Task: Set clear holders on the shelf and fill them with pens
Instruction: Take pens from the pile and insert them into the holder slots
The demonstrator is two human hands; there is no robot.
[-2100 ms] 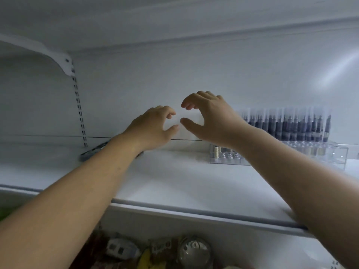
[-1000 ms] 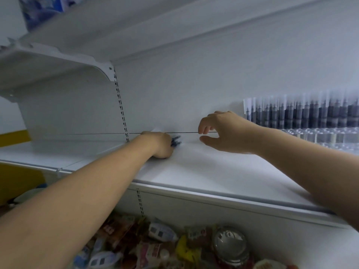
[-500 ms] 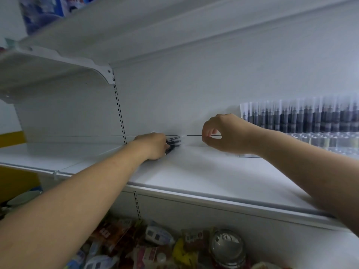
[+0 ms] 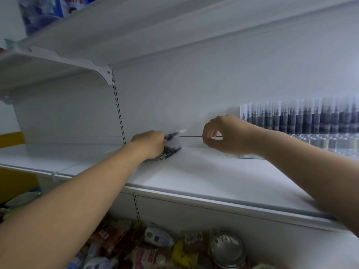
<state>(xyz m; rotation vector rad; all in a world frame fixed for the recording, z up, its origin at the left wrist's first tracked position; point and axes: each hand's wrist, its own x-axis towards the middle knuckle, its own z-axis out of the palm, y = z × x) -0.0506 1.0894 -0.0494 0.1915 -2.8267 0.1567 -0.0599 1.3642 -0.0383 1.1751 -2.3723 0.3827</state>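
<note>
One holder (image 4: 322, 145) on the shelf (image 4: 213, 171) looks full of pens (image 4: 303, 121); the left hand (image 4: 149, 144) grips a loose bunch (image 4: 172, 150) still to load, the right hand (image 4: 227, 134) curls empty.

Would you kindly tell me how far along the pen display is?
Done: one clear holder at right holds rows of pens. In hand: the left hand grips a pen bundle on the shelf; the right hand hovers curled. Left: slotting that bundle into a holder.

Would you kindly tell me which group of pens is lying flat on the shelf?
The loose pens held by the left hand; the other pens stand upright in the clear holder at right.
</note>
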